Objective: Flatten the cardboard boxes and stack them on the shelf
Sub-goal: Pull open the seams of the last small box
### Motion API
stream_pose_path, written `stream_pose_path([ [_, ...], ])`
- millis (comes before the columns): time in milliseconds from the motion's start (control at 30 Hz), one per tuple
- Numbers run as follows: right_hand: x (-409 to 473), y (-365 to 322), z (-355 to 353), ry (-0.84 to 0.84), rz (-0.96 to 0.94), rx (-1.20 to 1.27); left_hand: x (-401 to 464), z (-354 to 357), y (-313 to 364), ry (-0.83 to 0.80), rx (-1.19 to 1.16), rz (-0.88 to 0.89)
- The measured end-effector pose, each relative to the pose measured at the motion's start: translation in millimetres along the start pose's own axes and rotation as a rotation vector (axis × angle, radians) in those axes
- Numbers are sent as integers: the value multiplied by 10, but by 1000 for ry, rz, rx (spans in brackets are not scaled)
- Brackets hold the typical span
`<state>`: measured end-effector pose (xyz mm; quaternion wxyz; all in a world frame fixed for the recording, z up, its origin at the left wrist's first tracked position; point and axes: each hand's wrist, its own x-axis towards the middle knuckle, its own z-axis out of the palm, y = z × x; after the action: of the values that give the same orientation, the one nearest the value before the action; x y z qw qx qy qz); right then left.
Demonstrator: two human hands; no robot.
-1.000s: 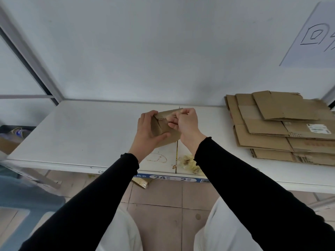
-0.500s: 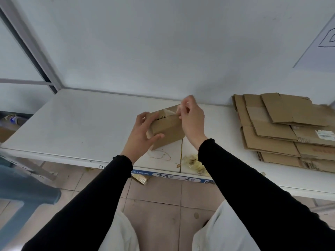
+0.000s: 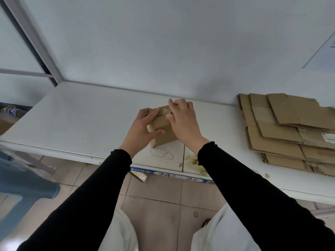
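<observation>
Fingers first: the left hand has its thumb wrapped across the front face of the small brown cardboard box and the other fingers curled over the top left edge, so it's gripping the box. The right hand pinches something at the box's top right corner, looks like a flap or a bit of tape, but its fingertips are bunched up and I can't tell which. Both arms are in black long sleeves, with white trousers and a beige tiled floor right below the camera.

The box is still in its box shape, tilted, bottom corner down near the front edge of the white shelf, roughly in the middle. Just in front of it there's a brownish ring stain and some crumpled yellowish clear tape beside the right wrist. A blue and white label strip runs along the shelf's front lip, numbers partly readable as 24 and 2.

Off to the right, well apart from the box, sits a stack of flattened brown cardboard boxes, fanned out a bit, one with a white sticker. On the left there's a blurry blue plastic stool on the floor. Behind everything is a plain white wall.
</observation>
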<state>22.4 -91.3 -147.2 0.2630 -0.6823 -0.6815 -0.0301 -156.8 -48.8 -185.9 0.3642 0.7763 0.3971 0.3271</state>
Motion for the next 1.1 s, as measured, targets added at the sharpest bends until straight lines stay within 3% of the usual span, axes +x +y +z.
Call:
stream_pose_path([
  [100,74,-64,-47,94,116,237,2,-13,-5,-16,-25,-6],
  [400,-19,-26,-56,3,-5,27,8,-5,-10,-24,-52,-21],
  [500,57,-27,-12,4,69,-7,0,-2,24,-33,-30,-12],
  [733,38,1,-146,174,455,650,-21,53,153,-67,213,57],
  [900,7,200,-299,427,796,1015,-6,52,189,-77,238,74],
  [967,-5,226,-260,422,735,890,-3,63,198,-74,248,70],
  [1100,-64,190,-148,186,445,515,-4,61,185,-55,260,58],
])
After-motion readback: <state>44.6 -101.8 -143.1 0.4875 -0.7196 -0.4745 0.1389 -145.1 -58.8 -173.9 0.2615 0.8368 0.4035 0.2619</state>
